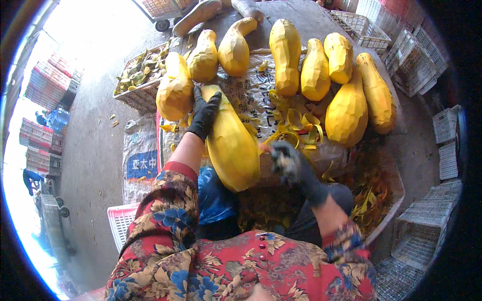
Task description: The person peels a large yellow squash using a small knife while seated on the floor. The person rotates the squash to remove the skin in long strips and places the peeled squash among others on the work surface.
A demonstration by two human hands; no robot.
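Note:
A large peeled yellow squash lies tilted in front of me, its wide end towards my body. My left hand, in a black glove, grips its narrow far end, with thumb and fingers on either side. At the squash's right flank is my right hand, gloved and blurred by motion. Its fingers are closed round a small peeling tool with a reddish part; the blade is too blurred to make out. Yellow peel strips curl just beyond that hand.
More peeled squashes lie in a row on printed sacking. A crate of greenish peelings stands at left. Peel fills a container at lower right. Plastic crates line the right side; a wheeled cart stands at the back.

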